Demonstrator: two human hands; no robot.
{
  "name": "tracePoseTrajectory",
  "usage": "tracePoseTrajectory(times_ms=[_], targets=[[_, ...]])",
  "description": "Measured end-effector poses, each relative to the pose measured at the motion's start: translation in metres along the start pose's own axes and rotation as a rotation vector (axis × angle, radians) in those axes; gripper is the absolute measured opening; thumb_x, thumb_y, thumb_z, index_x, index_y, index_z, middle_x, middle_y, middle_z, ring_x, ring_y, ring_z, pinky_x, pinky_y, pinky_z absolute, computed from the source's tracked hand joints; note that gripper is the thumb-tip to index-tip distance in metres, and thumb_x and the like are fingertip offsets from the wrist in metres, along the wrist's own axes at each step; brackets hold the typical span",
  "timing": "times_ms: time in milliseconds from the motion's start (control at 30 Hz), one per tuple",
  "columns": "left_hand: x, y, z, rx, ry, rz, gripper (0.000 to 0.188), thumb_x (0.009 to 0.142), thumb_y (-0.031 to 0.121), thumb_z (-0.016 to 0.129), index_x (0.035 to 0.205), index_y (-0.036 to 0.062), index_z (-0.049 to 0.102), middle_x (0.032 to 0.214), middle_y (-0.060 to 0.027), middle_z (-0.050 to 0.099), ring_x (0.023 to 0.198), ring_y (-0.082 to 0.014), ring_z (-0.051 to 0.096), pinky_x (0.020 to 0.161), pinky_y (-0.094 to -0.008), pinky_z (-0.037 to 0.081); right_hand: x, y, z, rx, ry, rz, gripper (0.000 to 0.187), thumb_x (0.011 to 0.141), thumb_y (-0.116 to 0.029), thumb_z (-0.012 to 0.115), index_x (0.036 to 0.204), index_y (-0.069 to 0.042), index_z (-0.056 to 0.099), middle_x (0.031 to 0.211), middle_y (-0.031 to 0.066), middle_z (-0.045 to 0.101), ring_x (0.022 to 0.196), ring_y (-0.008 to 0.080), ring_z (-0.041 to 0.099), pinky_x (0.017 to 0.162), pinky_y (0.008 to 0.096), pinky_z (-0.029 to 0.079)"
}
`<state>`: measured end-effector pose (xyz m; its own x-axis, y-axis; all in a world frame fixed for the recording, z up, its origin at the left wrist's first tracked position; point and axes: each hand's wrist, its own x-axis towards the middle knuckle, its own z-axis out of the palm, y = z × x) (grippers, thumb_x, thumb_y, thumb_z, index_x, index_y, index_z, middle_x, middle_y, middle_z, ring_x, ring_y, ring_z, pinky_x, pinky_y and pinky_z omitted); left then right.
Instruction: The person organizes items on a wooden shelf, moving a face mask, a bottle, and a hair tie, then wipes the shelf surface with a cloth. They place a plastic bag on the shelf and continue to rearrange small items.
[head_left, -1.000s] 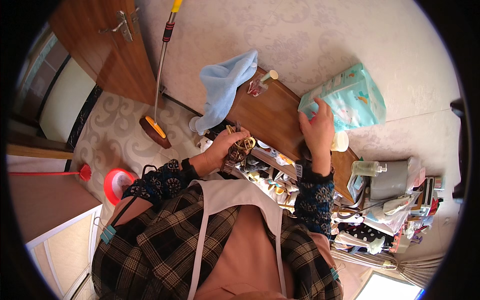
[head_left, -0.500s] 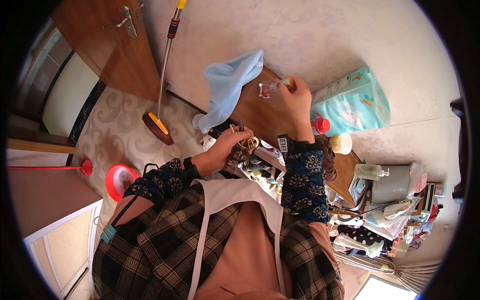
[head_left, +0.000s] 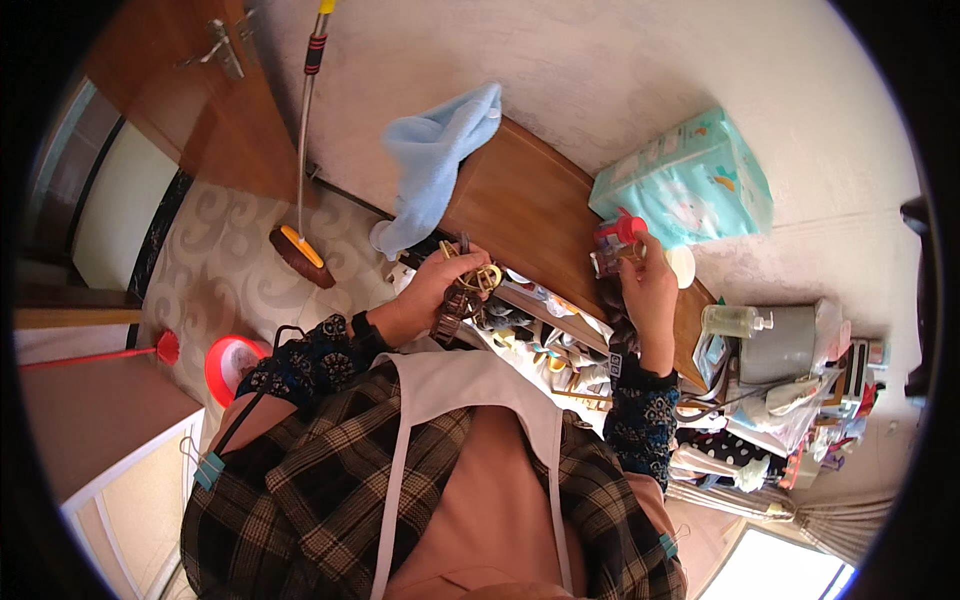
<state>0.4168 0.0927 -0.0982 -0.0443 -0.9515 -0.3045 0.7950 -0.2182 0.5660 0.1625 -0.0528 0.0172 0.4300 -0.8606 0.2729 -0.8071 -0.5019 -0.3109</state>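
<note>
My left hand (head_left: 425,297) is closed around several brown and gold hair claw clips (head_left: 468,290), held over the front edge of a brown wooden tabletop (head_left: 525,195). Over the table's right part, my right hand (head_left: 650,290) is closed, its fingertips pinching a small clear and reddish object (head_left: 606,263) whose kind I cannot make out. Directly beyond those fingertips stands a red-capped container (head_left: 627,228), partly hidden by the hand. A pale yellow round lid or tub (head_left: 681,267) shows just right of the fingers.
A light blue towel (head_left: 430,150) drapes over the table's left end. A turquoise package (head_left: 690,185) stands against the wall. An open, cluttered drawer (head_left: 550,312) lies below the tabletop. A pump bottle (head_left: 735,320) is at right; a broom (head_left: 303,255) and red basin (head_left: 222,368) are left.
My right hand has moved right and nearer, carrying the small clear object from above the tabletop to beside the red-capped container. My left hand keeps the claw clips. The whole view has shifted slightly.
</note>
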Motion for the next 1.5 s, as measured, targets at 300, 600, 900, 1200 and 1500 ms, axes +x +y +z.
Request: tracePoseTrajectory(times_ms=[300, 600, 900, 1200, 1500], targets=[[-0.005, 0.009, 0.001, 0.108, 0.001, -0.003, 0.017, 0.101, 0.021, 0.053, 0.101, 0.0044, 0.058, 0.087, -0.004, 0.064, 0.074, -0.0115, 0.063, 0.066, -0.0235, 0.051, -0.052, 0.044, -0.011, -0.207, 0.091, 0.14, 0.068, 0.073, -0.03, 0.08, 0.131, -0.006, 0.055, 0.121, 0.0149, 0.063, 0.112, 0.035, 0.056, 0.096, 0.0444, 0.046], [0.002, 0.007, -0.016, 0.03, 0.123, 0.006, 0.024, 0.1, 0.025, 0.057, 0.107, 0.002, 0.058, 0.09, -0.0049, 0.063, 0.069, -0.0139, 0.063, 0.063, -0.0256, 0.052, -0.057, 0.075, 0.007, 0.005, -0.035, 0.163, 0.056, 0.073, -0.026, 0.076, 0.123, -0.004, 0.061, 0.114, 0.0151, 0.066, 0.104, 0.0351, 0.063, 0.088, 0.0412, 0.051], [0.003, 0.005, -0.01, 0.008, 0.185, 0.019, 0.019, 0.099, 0.023, 0.059, 0.101, 0.0042, 0.059, 0.082, -0.0033, 0.063, 0.066, -0.012, 0.062, 0.058, -0.024, 0.052, -0.085, 0.094, -0.04, 0.734, 0.319, 0.542, 0.034, 0.083, -0.012, 0.071, 0.111, 0.005, 0.065, 0.104, 0.009, 0.07, 0.093, 0.0156, 0.063, 0.085, 0.0295, 0.05], [0.002, 0.006, -0.006, 0.019, 0.213, 0.046, 0.023, 0.1, 0.029, 0.06, 0.098, 0.0063, 0.06, 0.082, -0.0023, 0.065, 0.065, -0.0101, 0.062, 0.056, -0.024, 0.051, -0.057, -0.027, -0.042, 1.218, -0.047, 0.004, 0.069, 0.081, -0.029, 0.073, 0.134, 0.01, 0.05, 0.13, 0.0242, 0.059, 0.117, 0.0305, 0.062, 0.102, 0.039, 0.048], [0.004, 0.004, -0.006, 0.005, 0.231, 0.046, 0.023, 0.099, 0.029, 0.062, 0.096, 0.0061, 0.062, 0.085, -0.0025, 0.066, 0.068, -0.0113, 0.063, 0.059, -0.0246, 0.053, 0.094, -0.049, 0.11, 0.092, 0.219, 0.155, 0.065, 0.079, -0.035, 0.077, 0.128, 0.002, 0.054, 0.116, 0.0242, 0.063, 0.104, 0.0409, 0.06, 0.094, 0.0441, 0.048]])
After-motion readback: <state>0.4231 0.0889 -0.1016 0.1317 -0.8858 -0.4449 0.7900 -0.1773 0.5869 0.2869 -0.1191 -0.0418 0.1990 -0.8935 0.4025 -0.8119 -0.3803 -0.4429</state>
